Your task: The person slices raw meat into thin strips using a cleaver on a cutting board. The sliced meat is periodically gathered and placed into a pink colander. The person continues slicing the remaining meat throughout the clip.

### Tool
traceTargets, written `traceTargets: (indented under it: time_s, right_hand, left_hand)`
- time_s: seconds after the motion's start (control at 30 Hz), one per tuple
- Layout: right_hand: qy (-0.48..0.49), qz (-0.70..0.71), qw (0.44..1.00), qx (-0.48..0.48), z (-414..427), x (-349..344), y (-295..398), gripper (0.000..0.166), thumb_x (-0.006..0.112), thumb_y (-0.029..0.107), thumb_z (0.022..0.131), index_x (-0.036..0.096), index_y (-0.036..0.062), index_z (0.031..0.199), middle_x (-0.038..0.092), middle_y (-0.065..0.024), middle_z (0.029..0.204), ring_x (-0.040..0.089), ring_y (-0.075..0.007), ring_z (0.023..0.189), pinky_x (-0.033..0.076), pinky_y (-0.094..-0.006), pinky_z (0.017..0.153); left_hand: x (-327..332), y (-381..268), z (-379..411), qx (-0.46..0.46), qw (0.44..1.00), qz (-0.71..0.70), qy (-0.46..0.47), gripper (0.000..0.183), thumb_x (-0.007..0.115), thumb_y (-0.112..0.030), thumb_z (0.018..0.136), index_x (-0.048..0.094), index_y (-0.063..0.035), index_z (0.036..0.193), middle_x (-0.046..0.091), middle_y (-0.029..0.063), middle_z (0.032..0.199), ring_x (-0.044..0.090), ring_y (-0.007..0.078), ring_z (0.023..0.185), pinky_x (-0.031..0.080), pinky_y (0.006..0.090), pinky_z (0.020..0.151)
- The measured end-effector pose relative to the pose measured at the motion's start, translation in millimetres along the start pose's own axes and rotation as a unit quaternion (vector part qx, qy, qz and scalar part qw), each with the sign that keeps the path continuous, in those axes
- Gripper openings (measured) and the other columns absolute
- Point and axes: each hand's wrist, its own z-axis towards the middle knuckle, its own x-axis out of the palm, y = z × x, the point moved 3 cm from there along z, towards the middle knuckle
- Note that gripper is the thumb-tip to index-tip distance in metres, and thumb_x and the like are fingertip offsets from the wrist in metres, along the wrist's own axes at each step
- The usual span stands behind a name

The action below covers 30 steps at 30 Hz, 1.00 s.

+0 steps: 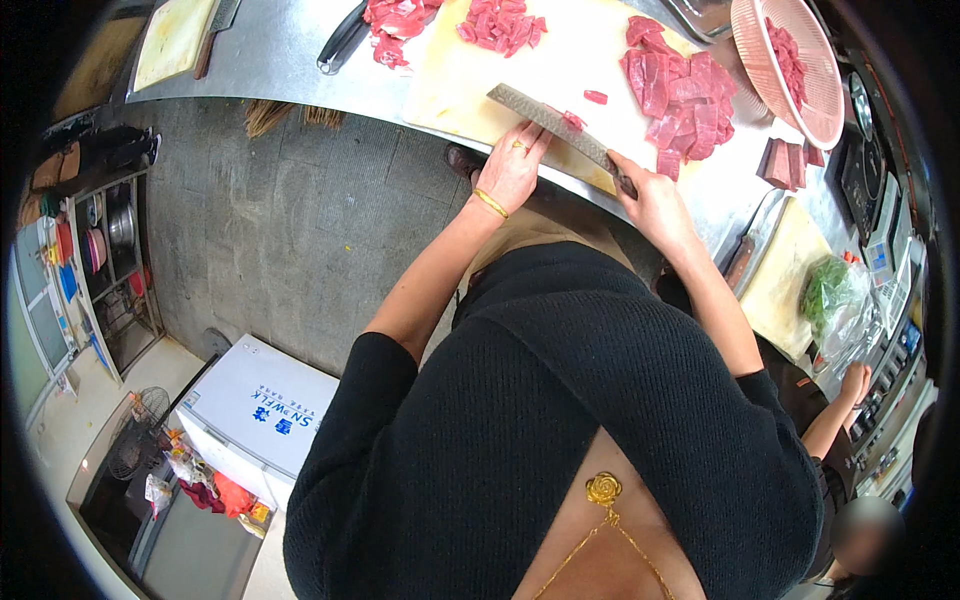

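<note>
My right hand (654,201) grips the handle of a cleaver (551,120), whose blade lies across the near part of a pale cutting board (457,97). My left hand (514,161), with a ring and a gold bracelet, rests its fingertips close against the blade's near side; whether meat is under them is hidden. Small bits of red meat (574,120) touch the blade's far side, and one loose piece (595,97) lies just beyond. Flat slices of raw meat (682,97) overlap at the board's right. A pile of cut strips (501,26) sits at the far left of the board.
A pink plastic basket (817,75) holding meat stands at the right, near meat chunks (787,163). Further right are a knife (742,259), another board (784,277) and bagged greens (825,292). Black-handled knife (345,37) lies left. Another person's arm (832,416) shows at lower right.
</note>
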Motion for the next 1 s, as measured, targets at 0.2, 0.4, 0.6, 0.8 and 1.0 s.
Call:
traceTargets:
  time_s: [0.2,0.4,0.6,0.8,1.0]
  right_hand:
    - [0.002,-0.019,1.000,0.005,-5.3,6.3,1.9,0.040,0.058,0.009,0.084,0.056,0.0084,0.124,0.064,-0.0258,0.093,0.064,-0.0400,0.088,0.051,-0.0446,0.077]
    - [0.006,-0.049,0.999,0.009,-2.7,7.6,5.2,0.040,0.059,0.009,0.083,0.057,0.0082,0.123,0.064,-0.0251,0.095,0.064,-0.0394,0.088,0.050,-0.0449,0.078]
    - [-0.007,-0.035,0.998,-0.048,46.3,26.8,15.9,0.038,0.061,0.014,0.080,0.059,0.0084,0.118,0.066,-0.0208,0.085,0.066,-0.0355,0.083,0.052,-0.0451,0.074]
    - [-0.031,0.061,0.998,0.006,35.2,4.3,-6.8,0.033,0.063,0.018,0.082,0.064,0.0061,0.113,0.058,-0.0148,0.064,0.061,-0.0263,0.061,0.049,-0.0366,0.063]
    - [0.018,0.087,0.996,0.017,8.8,4.0,11.0,0.032,0.062,0.012,0.083,0.063,0.0030,0.113,0.055,-0.0166,0.063,0.058,-0.0223,0.058,0.046,-0.0333,0.061]
  left_hand:
    - [6.3,3.0,-3.1,-0.037,0.997,0.010,0.070,0.044,0.054,0.004,0.069,0.055,0.0042,0.113,0.053,0.0184,0.118,0.050,0.0346,0.109,0.044,0.0416,0.095]
    - [4.3,2.8,2.6,-0.050,0.995,0.014,0.087,0.046,0.054,0.004,0.069,0.055,0.0029,0.115,0.052,0.0186,0.119,0.049,0.0351,0.111,0.043,0.0406,0.098]
    - [4.0,2.8,1.1,-0.049,0.997,-0.025,0.059,0.049,0.052,0.007,0.070,0.054,0.0028,0.119,0.051,0.0187,0.123,0.048,0.0350,0.117,0.041,0.0401,0.101]
    - [-22.8,6.7,-11.0,-0.053,0.996,-0.065,0.001,0.054,0.049,0.012,0.069,0.052,0.0035,0.122,0.052,0.0184,0.124,0.050,0.0338,0.118,0.042,0.0394,0.102]
    - [-15.3,5.9,-0.8,-0.013,1.000,-0.024,0.007,0.052,0.051,0.009,0.070,0.053,0.0023,0.121,0.054,0.0155,0.120,0.052,0.0306,0.114,0.043,0.0390,0.098]
